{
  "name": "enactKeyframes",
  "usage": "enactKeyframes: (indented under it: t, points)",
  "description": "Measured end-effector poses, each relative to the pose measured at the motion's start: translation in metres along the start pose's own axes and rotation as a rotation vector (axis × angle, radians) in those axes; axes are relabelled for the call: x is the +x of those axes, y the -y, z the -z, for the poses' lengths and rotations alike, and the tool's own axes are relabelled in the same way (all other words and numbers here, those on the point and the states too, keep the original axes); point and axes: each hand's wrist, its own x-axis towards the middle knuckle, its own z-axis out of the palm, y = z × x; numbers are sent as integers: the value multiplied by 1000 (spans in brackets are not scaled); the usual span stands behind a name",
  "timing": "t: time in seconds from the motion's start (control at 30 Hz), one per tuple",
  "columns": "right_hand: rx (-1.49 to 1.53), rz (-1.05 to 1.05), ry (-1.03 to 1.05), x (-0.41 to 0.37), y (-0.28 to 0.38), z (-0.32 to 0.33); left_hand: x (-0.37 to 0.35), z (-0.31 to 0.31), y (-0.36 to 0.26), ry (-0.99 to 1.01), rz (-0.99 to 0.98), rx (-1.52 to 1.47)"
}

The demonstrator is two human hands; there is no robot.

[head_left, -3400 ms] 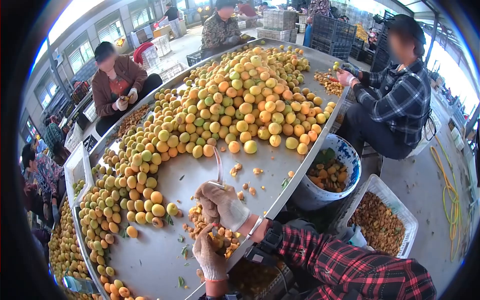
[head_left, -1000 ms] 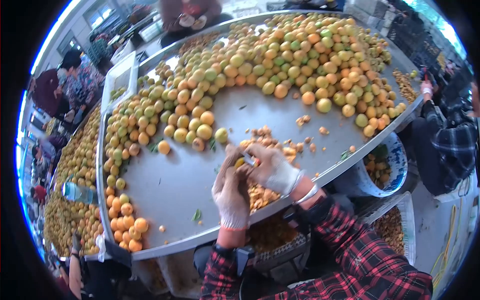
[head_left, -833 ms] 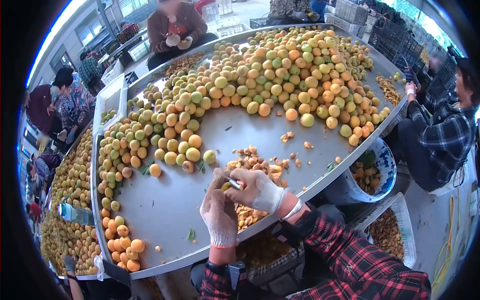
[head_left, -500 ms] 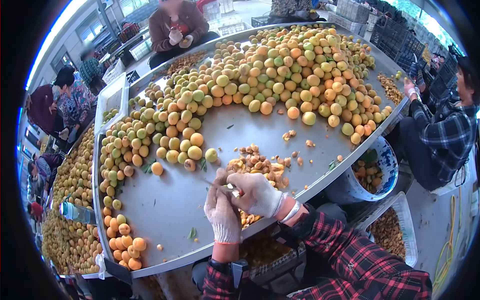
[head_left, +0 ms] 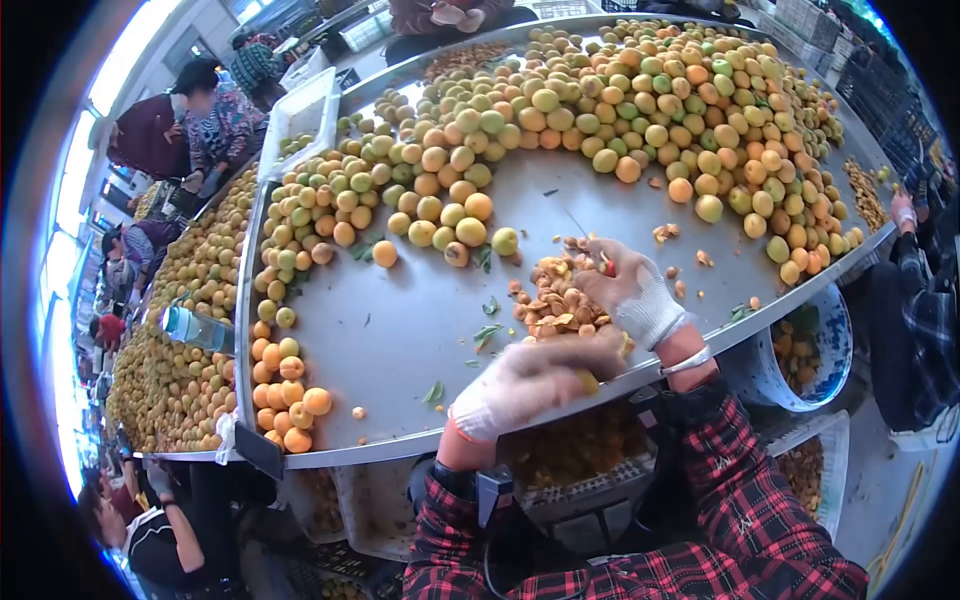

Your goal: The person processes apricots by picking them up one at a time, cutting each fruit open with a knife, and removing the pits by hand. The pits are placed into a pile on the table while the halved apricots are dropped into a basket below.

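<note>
My right hand (head_left: 640, 300), in a whitish knit glove, is closed round a small knife (head_left: 607, 266) with a bit of red on its handle. Its thin blade points up and left over the metal table (head_left: 400, 340). Beneath its fingers lies a heap of apricot pits and scraps (head_left: 555, 300). My left hand (head_left: 540, 385), gloved too, is smeared by motion above the table's near edge. A yellowish piece of fruit (head_left: 588, 381) shows by its fingers; I cannot tell whether they grip it. Under that edge stands a crate of apricot pieces (head_left: 575, 450).
Whole apricots (head_left: 640, 110) are piled along the table's far side, with several more (head_left: 290, 400) at the left corner. A blue-and-white bucket (head_left: 840, 350) stands at the right. Beyond the left rim lie a bottle (head_left: 200, 330) and more apricots. Co-workers sit around.
My hands, together around the knife and a fruit before, have come apart. The right hand has moved up over the heap; the left reaches rightward along the near edge. The view has tilted down.
</note>
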Motion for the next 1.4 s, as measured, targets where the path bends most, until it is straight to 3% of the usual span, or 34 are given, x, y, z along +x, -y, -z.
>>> enactKeyframes:
  t: [0.07, 0.13, 0.17, 0.23, 0.3, 0.33, 0.4, 0.5, 0.6, 0.63, 0.77, 0.83, 0.87, 0.93, 1.1, 1.13, 1.17, 1.2, 1.23, 1.27, 1.3, 1.33, 1.4]
  points:
    - [-45, -104, 20, 0, 3, 4, -6, -4, -2, -34, 98, 32]
    - [-26, -135, 31, -2, 12, 11, 5, 6, 9, -372, 121, 182]
    - [-50, -140, 43, -1, 11, 12, 10, 17, 19, -545, 150, 35]
    - [-66, -145, 51, -1, 10, 12, 19, 53, 36, -772, 147, 219]
    - [-49, -109, 46, -1, 9, 12, 24, 94, 37, -822, 367, 733]
    - [-44, -111, 43, -2, 8, 11, 25, 115, 45, -819, 368, 740]
    - [23, -94, 5, -2, 5, 8, 31, 143, 54, -863, 418, 1235]
    - [90, -98, -4, -2, 7, 8, 50, 157, 61, -845, 593, 1275]
    - [20, -86, 1, -2, 6, 7, 65, 167, 72, -785, 675, 1279]
    - [20, -87, 1, -2, 7, 8, 66, 165, 77, -808, 618, 1329]
    - [27, -89, 25, -3, 13, 14, 56, 165, 85, -830, 458, 1217]
    - [31, -88, 22, -3, 13, 13, 44, 162, 84, -850, 120, 962]
    - [64, -71, 5, -3, 10, 11, 39, 157, 84, -840, 119, 969]
    - [96, -70, -36, 0, -1, 1, 36, 123, 59, -808, 1, -16]
    - [-140, 177, -74, 1, -26, -22, 59, 4, -18, -528, -93, 31]
    - [-129, -137, 131, -2, -8, -10, 69, -21, -27, -450, -161, 16]
    - [-129, 1, 133, -3, -18, -15, 83, -51, -36, -394, -148, 77]
    - [117, 101, -167, -46, 8, 23, 96, -84, -45, -356, -143, 146]
    - [105, 88, -185, -51, -3, 22, 107, -112, -57, -232, -31, 122]
    - [68, 94, -188, -34, -6, 10, 121, -134, -54, -96, -100, 263]
    - [28, 111, -184, -44, -16, 6, 125, -161, -54, -60, -153, 48]
    - [-6, 127, -178, -64, -27, 5, 134, -163, -40, -46, -330, 311]
    - [-66, 140, -168, -53, -45, -12, 148, -174, -46, -171, -357, -3]
